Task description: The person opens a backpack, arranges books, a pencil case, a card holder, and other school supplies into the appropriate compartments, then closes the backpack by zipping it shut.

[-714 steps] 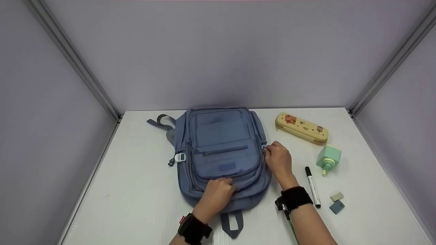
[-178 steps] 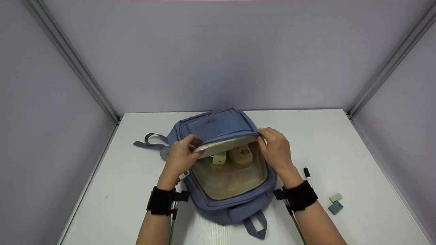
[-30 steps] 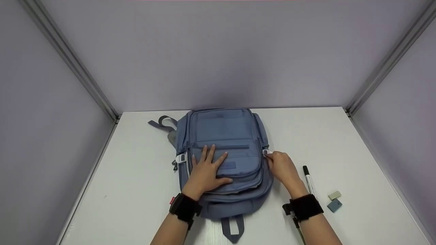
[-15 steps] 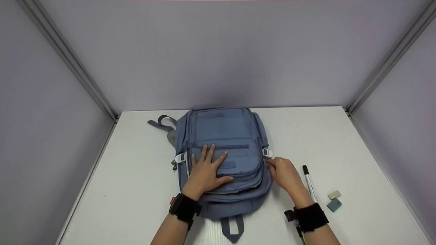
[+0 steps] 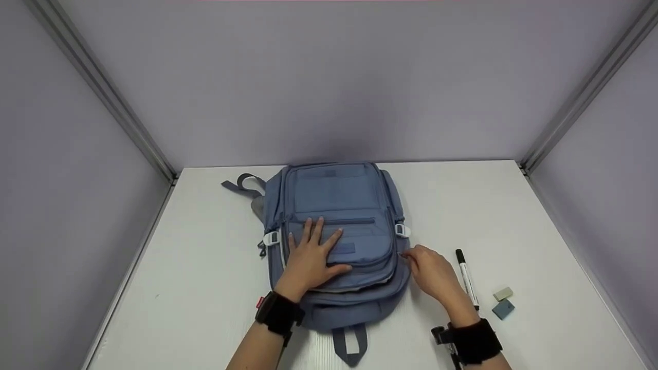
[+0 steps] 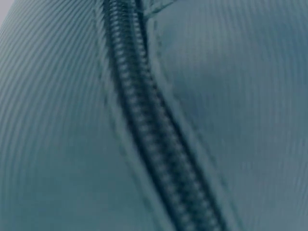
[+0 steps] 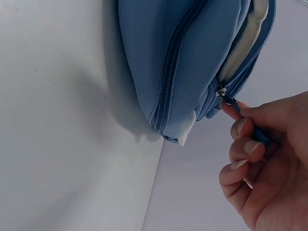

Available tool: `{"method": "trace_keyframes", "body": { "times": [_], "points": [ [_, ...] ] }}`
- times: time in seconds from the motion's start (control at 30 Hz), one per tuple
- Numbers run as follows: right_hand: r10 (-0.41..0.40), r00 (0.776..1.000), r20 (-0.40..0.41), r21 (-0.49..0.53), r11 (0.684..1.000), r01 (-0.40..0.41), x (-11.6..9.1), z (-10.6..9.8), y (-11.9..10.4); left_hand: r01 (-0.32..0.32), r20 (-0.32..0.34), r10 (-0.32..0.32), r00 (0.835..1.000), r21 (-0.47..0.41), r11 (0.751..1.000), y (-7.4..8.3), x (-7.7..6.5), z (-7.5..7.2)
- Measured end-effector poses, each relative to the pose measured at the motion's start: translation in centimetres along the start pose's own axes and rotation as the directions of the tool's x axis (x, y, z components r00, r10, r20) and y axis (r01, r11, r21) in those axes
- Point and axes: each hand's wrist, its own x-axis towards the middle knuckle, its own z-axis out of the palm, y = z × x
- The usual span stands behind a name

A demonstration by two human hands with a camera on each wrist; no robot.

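Observation:
A blue backpack (image 5: pixel 339 190) lies on the white table, its front facing up. My left hand (image 5: pixel 308 259) rests flat on the front pocket, fingers spread. At the bag's right edge, my right hand (image 5: pixel 432 270) pinches a zipper pull (image 7: pixel 260 135) between thumb and fingers. In the right wrist view, the metal zipper slider (image 7: pixel 221 92) sits where the zip's two sides meet, and the gap beyond it shows a pale lining (image 7: pixel 243 48). Close fabric and a dark zipper (image 6: pixel 144 115) fill the left wrist view; the left hand is out of that frame.
A black-capped white marker (image 5: pixel 467 280) lies right of the bag, near the right forearm. Farther right are a small beige block (image 5: pixel 503 293) and a dark blue-grey block (image 5: pixel 503 309). Grey panels (image 5: pixel 329 82) stand behind and at both sides of the table.
Over the last second my right hand slid the zipper pull down the bag's right edge; the left stayed. Earlier, both hands held the flap up, with a yellow pencil case and green item inside.

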Motion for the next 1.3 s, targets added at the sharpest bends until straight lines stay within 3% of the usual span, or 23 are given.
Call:
{"method": "trace_keyframes", "body": {
  "times": [0.57,0.87,1.13,1.3],
  "points": [
    [-0.030,0.997,0.078,0.089,0.996,0.023,-1.9,-1.9,-1.3,0.020,-0.016,-0.020,1.000,0.013,1.000,0.2,0.3,-0.1],
    [-0.134,0.984,0.118,0.174,0.978,0.112,-2.4,-2.3,-1.8,0.019,-0.010,-0.019,1.000,0.010,1.000,0.1,0.5,-0.4],
    [-0.082,0.989,0.125,0.160,0.985,0.062,-1.6,-2.0,-1.9,0.019,0.013,-0.019,1.000,0.013,1.000,-0.2,1.6,-0.4],
    [-0.102,0.980,0.173,0.170,0.983,0.072,-1.5,-1.8,-1.8,0.035,0.020,-0.036,0.999,0.028,0.999,-0.4,2.1,-0.2]
  ]
}}
